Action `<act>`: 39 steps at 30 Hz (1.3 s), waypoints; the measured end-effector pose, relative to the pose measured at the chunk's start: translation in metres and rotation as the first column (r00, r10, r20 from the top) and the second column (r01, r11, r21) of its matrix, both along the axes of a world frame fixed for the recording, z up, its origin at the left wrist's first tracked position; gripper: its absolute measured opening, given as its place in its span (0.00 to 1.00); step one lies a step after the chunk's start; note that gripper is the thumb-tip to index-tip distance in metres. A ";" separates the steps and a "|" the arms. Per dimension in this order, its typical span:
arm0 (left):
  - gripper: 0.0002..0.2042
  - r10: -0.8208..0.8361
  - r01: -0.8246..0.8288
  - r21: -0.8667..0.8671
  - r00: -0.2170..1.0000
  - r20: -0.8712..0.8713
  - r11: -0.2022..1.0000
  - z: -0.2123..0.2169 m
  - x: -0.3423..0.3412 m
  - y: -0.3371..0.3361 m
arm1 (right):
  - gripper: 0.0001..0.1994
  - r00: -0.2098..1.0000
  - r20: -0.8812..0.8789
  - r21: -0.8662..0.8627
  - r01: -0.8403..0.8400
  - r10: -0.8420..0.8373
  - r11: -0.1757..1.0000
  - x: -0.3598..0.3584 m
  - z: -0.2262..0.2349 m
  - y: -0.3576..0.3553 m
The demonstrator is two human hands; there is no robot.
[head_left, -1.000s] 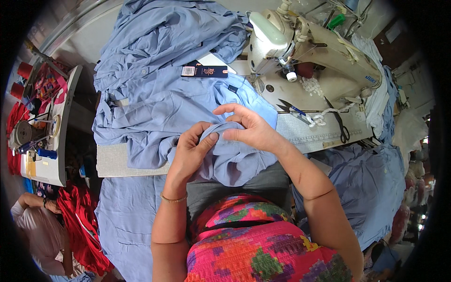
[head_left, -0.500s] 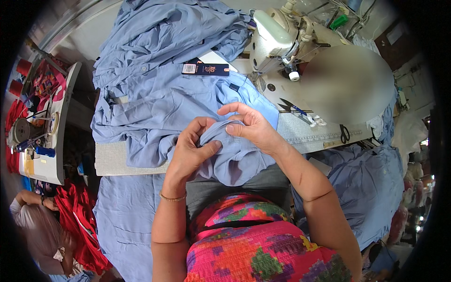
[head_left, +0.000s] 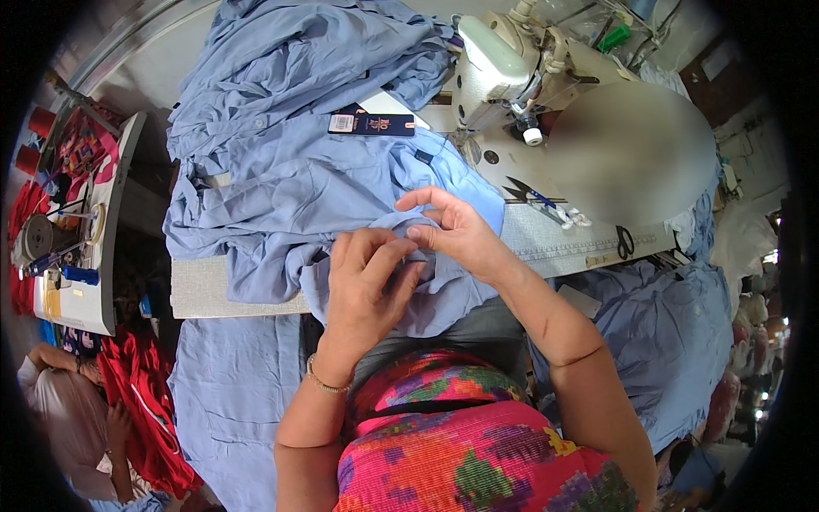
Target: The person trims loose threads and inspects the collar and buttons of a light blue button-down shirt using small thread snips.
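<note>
A light blue shirt point(head_left: 299, 183) with a dark hang tag point(head_left: 373, 125) lies spread over the table, and part of its cloth hangs toward my lap. My right hand point(head_left: 452, 230) pinches a fold of this cloth between thumb and finger, the other fingers lifted. Right beside it my left hand point(head_left: 369, 286) has its fingers curled onto the same fold, their tips close to the right thumb. Whatever lies right between the fingertips is hidden. A small dark label point(head_left: 424, 158) shows on the paler inner part of the shirt.
A sewing machine point(head_left: 495, 72) stands at the back right. Thread snips point(head_left: 533, 198), black-handled scissors point(head_left: 625, 242) and a ruler strip point(head_left: 580, 253) lie to the right. More blue garments point(head_left: 657, 341) hang at the right. Far left, a person handles red cloth point(head_left: 141, 410) below a side table point(head_left: 107, 247).
My left hand has moved right and up, closing in on the right hand, its fingers now over the fold. My right hand has stayed nearly in place.
</note>
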State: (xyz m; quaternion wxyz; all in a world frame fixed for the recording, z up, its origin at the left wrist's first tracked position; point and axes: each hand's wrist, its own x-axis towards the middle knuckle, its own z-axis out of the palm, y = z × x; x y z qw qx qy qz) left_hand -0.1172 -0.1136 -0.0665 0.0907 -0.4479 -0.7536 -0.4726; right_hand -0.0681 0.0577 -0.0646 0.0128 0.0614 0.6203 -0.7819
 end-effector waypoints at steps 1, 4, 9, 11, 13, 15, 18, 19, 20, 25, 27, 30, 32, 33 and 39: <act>0.13 -0.029 0.027 0.027 0.997 0.069 0.999 -0.003 0.001 0.002 | 0.15 1.000 -0.002 0.015 -0.001 0.001 1.000 0.000 -0.001 0.000; 0.11 -0.092 0.073 0.096 0.974 0.209 0.993 -0.011 0.002 0.005 | 0.16 1.000 0.004 0.028 0.008 -0.008 1.000 0.002 -0.001 -0.001; 0.09 -0.093 0.071 0.144 0.984 0.153 0.987 -0.011 0.001 0.010 | 0.15 0.997 0.069 0.010 0.022 -0.023 1.000 0.004 -0.002 0.004; 0.09 -0.099 0.090 0.083 0.989 0.111 0.993 -0.011 0.001 0.009 | 0.14 0.996 0.084 -0.001 0.018 -0.018 1.000 0.004 -0.002 0.006; 0.08 -0.115 0.111 0.057 0.991 0.066 0.992 -0.013 -0.001 0.009 | 0.14 0.996 0.091 -0.013 0.019 -0.018 1.000 0.004 -0.002 0.005; 0.07 -0.139 0.138 0.067 0.990 0.019 0.988 -0.018 -0.003 0.011 | 0.15 0.996 0.084 -0.011 0.039 -0.038 0.999 0.003 -0.007 0.005; 0.03 -0.165 0.116 0.195 0.951 0.260 0.974 -0.026 -0.003 0.011 | 0.15 0.996 0.075 -0.011 0.042 -0.041 0.999 0.002 -0.010 0.005; 0.02 -0.213 0.106 0.281 0.897 0.387 0.954 -0.031 -0.003 0.011 | 0.15 0.996 0.074 -0.011 0.042 -0.041 0.999 0.002 -0.010 0.005; 0.02 -0.268 0.082 0.363 0.823 0.501 0.928 -0.035 -0.004 0.010 | 0.14 0.997 0.060 -0.005 0.045 -0.044 0.999 0.002 -0.010 0.005; 0.03 -0.162 0.011 0.269 0.822 0.547 0.963 -0.029 -0.003 0.001 | 0.14 0.998 0.028 0.034 0.050 -0.051 0.998 0.006 -0.012 0.006; 0.03 -0.003 -0.013 0.071 0.975 0.222 0.997 -0.022 -0.004 -0.001 | 0.14 0.998 0.003 0.030 0.063 -0.063 0.998 0.006 -0.012 0.003; 0.07 0.036 -0.046 -0.103 0.995 -0.088 0.994 -0.015 -0.005 -0.002 | 0.14 0.996 -0.028 0.040 0.083 -0.082 0.996 0.007 -0.015 0.002; 0.06 0.002 -0.015 -0.137 0.995 -0.097 0.990 -0.010 -0.005 -0.004 | 0.14 0.995 -0.040 0.050 0.088 -0.086 0.995 0.008 -0.016 0.003; 0.05 -0.017 0.001 -0.154 0.995 -0.101 0.988 -0.009 -0.006 -0.005 | 0.14 0.995 -0.041 0.057 0.091 -0.089 0.994 0.008 -0.016 0.003; 0.05 -0.400 0.329 0.240 0.619 0.676 0.913 -0.008 -0.011 -0.010 | 0.12 0.995 -0.059 0.089 0.080 -0.075 0.993 0.010 -0.018 -0.002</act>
